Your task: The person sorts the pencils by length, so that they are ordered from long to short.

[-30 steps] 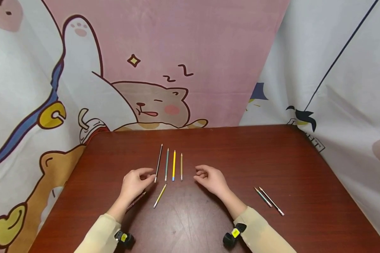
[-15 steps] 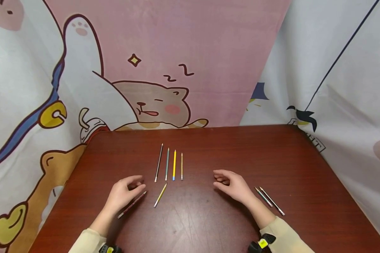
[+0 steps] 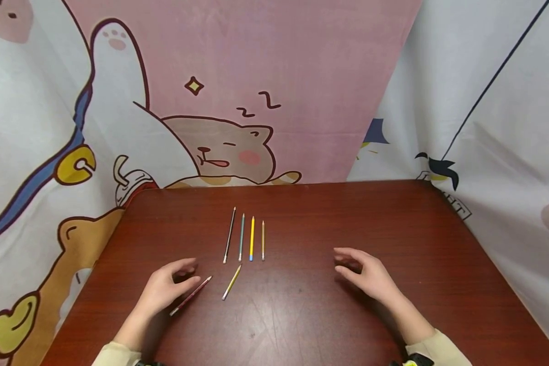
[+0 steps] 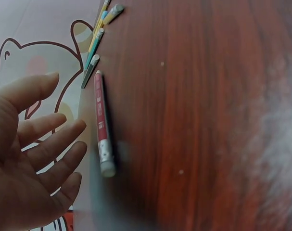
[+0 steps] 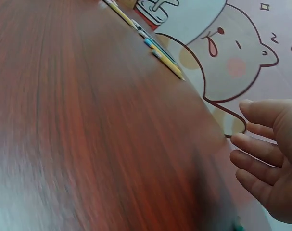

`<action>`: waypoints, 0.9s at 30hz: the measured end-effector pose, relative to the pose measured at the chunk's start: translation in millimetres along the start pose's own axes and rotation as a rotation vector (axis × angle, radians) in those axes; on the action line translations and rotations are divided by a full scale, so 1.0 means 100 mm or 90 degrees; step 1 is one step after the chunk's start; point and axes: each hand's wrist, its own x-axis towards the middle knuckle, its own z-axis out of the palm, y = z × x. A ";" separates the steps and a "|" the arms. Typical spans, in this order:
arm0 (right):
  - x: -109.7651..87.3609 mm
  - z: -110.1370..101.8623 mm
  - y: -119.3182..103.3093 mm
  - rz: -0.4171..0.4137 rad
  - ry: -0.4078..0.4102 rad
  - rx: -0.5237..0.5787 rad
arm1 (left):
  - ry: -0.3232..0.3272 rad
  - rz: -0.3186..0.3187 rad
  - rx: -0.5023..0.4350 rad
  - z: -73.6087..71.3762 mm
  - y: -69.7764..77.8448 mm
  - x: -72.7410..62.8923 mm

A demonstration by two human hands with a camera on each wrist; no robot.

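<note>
My left hand (image 3: 162, 287) hovers loosely relaxed beside a dark red pencil (image 3: 190, 297) lying aslant on the table. Its fingers are spread and hold nothing. In the left wrist view the white eraser end of that red pencil (image 4: 101, 115) faces the camera. Just right of it lies a short yellow pencil (image 3: 231, 283). Farther back, side by side, are a black pencil (image 3: 229, 235), a teal pencil (image 3: 242, 237), a bright yellow pencil (image 3: 252, 240) and a gold-brown pencil (image 3: 263, 241). Over the table's right part is my right hand (image 3: 370, 277), fingers loosely bent around nothing.
The brown wooden table (image 3: 297, 315) ends at a pink and white cartoon curtain (image 3: 320, 91) behind and along both sides. Two pencils seen earlier at the right are now hidden by the right hand and forearm.
My left hand has drawn back left and nearer, away from the black pencil, uncovering the red one. The right hand has moved right, over where two pencils lay. The visible pencils have stayed put.
</note>
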 end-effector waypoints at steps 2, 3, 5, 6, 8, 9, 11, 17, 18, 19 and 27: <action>-0.04 -0.08 0.00 0.003 0.007 -0.018 | -0.003 -0.001 -0.003 -0.03 0.00 -0.01; -0.06 -0.12 0.00 0.004 0.012 -0.028 | -0.005 0.001 -0.004 -0.04 0.01 -0.01; -0.10 -0.21 0.01 0.008 0.022 -0.040 | -0.008 0.006 -0.004 -0.06 0.01 -0.02; -0.12 -0.25 0.02 0.013 0.024 -0.046 | -0.009 0.009 -0.003 -0.07 0.01 -0.03; -0.17 -0.33 0.03 0.023 0.030 -0.063 | -0.011 0.015 -0.002 -0.08 0.01 -0.04; -0.19 -0.37 0.04 0.029 0.031 -0.071 | -0.012 0.018 -0.002 -0.09 0.01 -0.04; -0.23 -0.44 0.07 0.043 0.032 -0.083 | -0.012 0.019 0.002 -0.10 0.01 -0.05; -0.35 -0.64 0.19 0.066 0.052 -0.117 | -0.020 0.019 0.008 -0.13 0.01 -0.09; -0.37 -0.67 0.21 0.067 0.055 -0.121 | -0.020 0.021 0.009 -0.13 0.01 -0.10; -0.39 -0.69 0.23 0.069 0.058 -0.120 | -0.020 0.021 0.012 -0.13 0.00 -0.11; -0.53 -0.78 0.34 0.088 0.053 -0.130 | -0.017 0.011 -0.001 -0.09 -0.05 -0.16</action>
